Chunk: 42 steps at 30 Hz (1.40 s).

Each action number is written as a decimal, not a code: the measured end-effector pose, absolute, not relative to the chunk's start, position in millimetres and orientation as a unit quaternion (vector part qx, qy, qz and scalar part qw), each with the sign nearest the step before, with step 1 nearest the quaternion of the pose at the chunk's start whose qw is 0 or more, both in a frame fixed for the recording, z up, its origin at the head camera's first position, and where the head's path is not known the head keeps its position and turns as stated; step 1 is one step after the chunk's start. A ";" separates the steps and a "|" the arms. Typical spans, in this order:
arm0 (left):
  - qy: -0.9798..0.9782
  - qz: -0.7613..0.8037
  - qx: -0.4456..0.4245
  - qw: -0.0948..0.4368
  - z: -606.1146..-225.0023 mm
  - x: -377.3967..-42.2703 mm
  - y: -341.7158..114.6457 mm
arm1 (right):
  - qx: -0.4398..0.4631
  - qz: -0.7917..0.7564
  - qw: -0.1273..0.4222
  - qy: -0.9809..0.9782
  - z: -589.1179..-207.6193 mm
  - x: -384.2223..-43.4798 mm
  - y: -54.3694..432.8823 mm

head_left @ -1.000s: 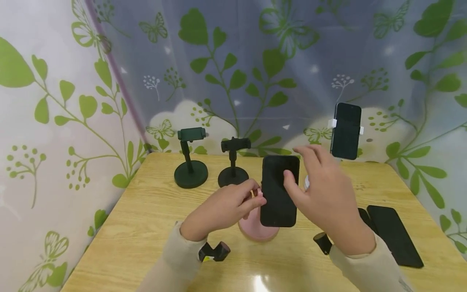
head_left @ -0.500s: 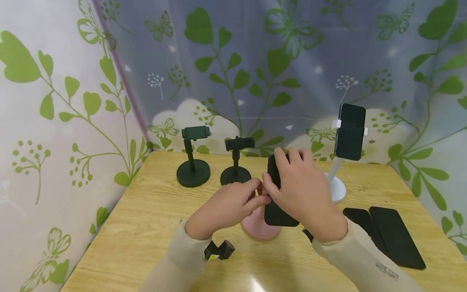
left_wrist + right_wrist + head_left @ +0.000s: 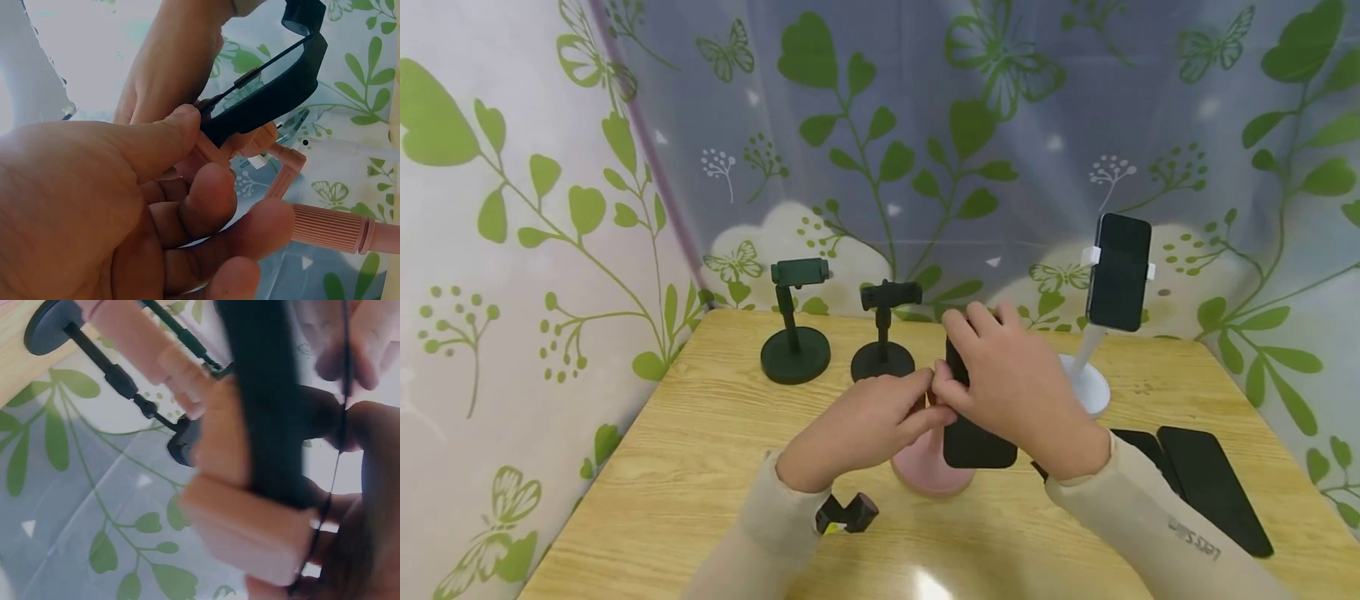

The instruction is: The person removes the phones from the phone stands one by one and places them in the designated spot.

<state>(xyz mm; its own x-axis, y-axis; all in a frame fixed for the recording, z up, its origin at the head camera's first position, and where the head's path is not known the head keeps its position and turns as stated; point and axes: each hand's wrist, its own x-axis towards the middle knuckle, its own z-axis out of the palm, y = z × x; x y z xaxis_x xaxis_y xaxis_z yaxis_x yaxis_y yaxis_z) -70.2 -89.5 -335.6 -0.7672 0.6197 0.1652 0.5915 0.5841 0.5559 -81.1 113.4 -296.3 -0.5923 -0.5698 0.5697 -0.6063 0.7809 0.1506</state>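
Observation:
A pink phone stand (image 3: 931, 472) stands mid-table, its ribbed stem (image 3: 328, 226) visible in the left wrist view. A black smartphone (image 3: 979, 447) is upright in front of its clamp (image 3: 247, 534). My left hand (image 3: 868, 423) pinches the clamp at the phone's left edge, thumb and finger right at the rim. My right hand (image 3: 1021, 385) lies over the phone's upper part and grips it, fingers bent round the left edge; its thumb meets the left fingertips. The right hand hides most of the screen.
A green stand (image 3: 795, 354) and a black stand (image 3: 882, 360) are behind to the left. At right, a white stand (image 3: 1086, 387) holds another phone (image 3: 1119, 272). Two black phones (image 3: 1216, 487) lie on the wooden table (image 3: 670, 467) at the right. Patterned curtains rise behind.
My right hand has moved left across the phone, from its right side to its left edge at the clamp, covering the screen. My left hand has stayed at the clamp.

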 end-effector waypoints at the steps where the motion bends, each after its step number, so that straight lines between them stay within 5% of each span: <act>1: 0.889 0.305 0.342 0.022 -336.0 -70.5 -89.6 | 0.329 0.034 0.306 -0.892 -297.4 -82.3 114.4; 15: 0.845 0.392 0.365 -0.011 -344.7 -83.1 -88.2 | 0.319 0.047 0.307 -0.896 -301.6 -87.2 119.0; 29: 0.742 0.579 0.300 0.156 -352.4 -93.0 -87.0 | 0.357 0.042 0.323 -0.876 -302.2 -92.1 120.7; 42: 0.674 0.616 0.351 0.207 -365.3 -102.0 -82.3 | 0.364 0.053 0.302 -0.880 -299.9 -90.8 120.4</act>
